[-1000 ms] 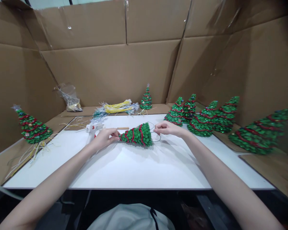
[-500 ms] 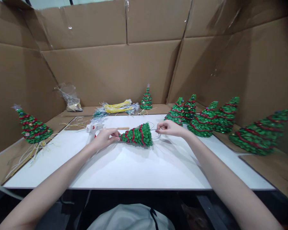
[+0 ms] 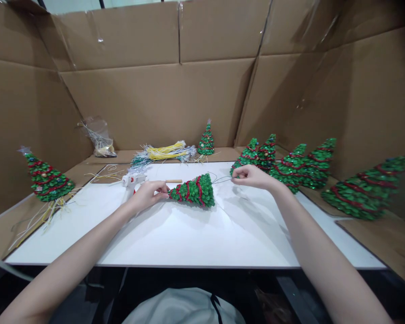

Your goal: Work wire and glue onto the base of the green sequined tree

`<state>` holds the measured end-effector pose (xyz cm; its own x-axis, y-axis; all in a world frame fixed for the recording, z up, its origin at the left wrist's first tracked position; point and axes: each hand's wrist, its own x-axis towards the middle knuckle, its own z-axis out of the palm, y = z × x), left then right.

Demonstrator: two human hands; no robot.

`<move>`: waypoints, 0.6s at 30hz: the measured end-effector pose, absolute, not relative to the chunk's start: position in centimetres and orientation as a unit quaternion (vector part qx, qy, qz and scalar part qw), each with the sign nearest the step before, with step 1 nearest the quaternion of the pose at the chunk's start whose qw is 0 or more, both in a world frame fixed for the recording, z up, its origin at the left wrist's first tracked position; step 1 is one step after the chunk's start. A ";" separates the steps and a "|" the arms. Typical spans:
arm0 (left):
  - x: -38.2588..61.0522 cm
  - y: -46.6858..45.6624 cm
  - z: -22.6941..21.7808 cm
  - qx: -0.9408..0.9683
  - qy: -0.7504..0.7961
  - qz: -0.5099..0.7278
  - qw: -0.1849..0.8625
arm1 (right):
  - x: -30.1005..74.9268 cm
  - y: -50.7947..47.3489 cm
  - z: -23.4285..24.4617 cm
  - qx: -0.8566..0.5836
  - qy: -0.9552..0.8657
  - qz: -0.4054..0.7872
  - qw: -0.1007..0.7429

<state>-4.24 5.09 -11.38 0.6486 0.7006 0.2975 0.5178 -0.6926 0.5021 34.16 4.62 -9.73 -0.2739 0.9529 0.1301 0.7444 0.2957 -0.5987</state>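
On the table (image 3: 189, 243), left hand (image 3: 150, 193) grips tree (image 3: 193, 191); right hand (image 3: 253, 176) pinches wire (image 3: 222, 179) (barely visible) before trees (image 3: 290, 166).

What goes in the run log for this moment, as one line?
left hand: holds tip of lying green tree | right hand: pinches thin wire from tree base | glue gun: beside left hand on white table

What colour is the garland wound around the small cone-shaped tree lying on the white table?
Red garland, head view.

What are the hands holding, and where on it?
Left hand pinches the lying tree at its tip; right hand pinches a thin wire from its base.
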 end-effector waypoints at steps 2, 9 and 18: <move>-4.3 5.1 -11.4 0.888 0.343 0.240 0.188 | 34.4 4.7 -9.9 -0.551 -0.775 0.229 0.208; -4.2 4.9 -11.3 0.888 0.352 0.232 0.181 | 33.5 4.3 -9.4 -0.532 -0.800 0.239 0.140; -4.4 5.0 -11.5 0.888 0.348 0.237 0.182 | 32.1 3.1 -8.4 -0.474 -0.814 0.320 0.103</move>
